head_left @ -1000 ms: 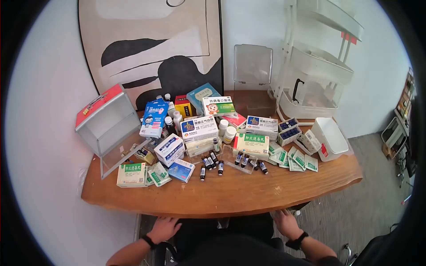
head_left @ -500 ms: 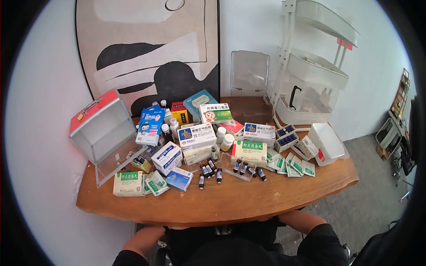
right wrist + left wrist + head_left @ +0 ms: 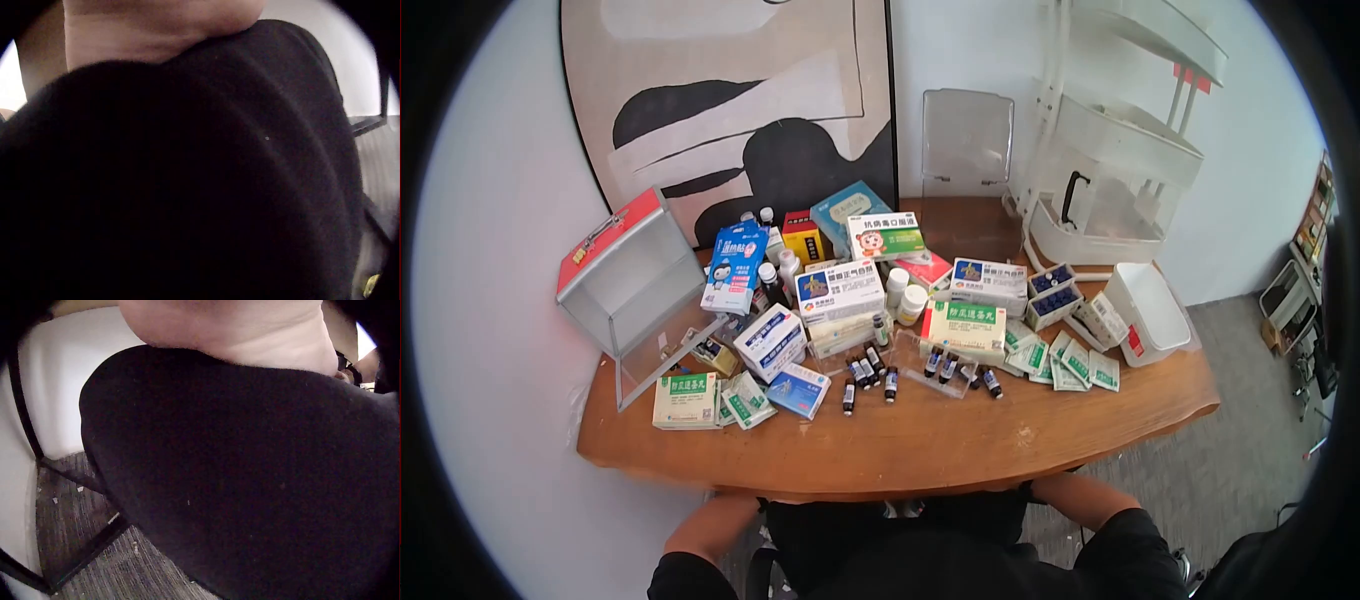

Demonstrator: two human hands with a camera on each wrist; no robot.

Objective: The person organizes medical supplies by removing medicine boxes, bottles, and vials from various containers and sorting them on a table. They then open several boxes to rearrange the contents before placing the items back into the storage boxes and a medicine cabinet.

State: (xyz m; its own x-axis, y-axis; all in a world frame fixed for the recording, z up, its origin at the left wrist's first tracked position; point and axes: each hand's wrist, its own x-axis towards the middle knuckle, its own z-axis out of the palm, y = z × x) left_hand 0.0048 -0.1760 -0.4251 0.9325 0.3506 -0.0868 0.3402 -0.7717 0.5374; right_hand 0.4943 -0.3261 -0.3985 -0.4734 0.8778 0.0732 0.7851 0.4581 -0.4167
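Observation:
Both hands are beneath the front edge of the wooden table (image 3: 920, 450), out of sight in the head view, where only forearms show. In the left wrist view, the heel of my left hand (image 3: 244, 331) rests on a dark-clothed thigh (image 3: 237, 469). Likewise, the right wrist view has my right hand (image 3: 156, 28) resting on the other thigh (image 3: 187, 169). The fingers of both hands are hidden. On the tabletop lie medicine boxes, among them a green and cream box (image 3: 685, 402), a blue box (image 3: 799, 390), small dark vials (image 3: 891, 384) and green-white sachets (image 3: 748, 401).
A clear case with a red top (image 3: 630, 270) stands open at the left. White bottles (image 3: 912, 304) and a white medicine box (image 3: 840, 292) crowd the middle. At the right are a white bin (image 3: 1145, 315) and a tiered white cart (image 3: 1115, 170). A framed picture (image 3: 730, 110) leans behind.
Both hands have slid from near the table's front edge to underneath it, leaving only forearms in the head view. The head view has shifted slightly; the things on the table have stayed put.

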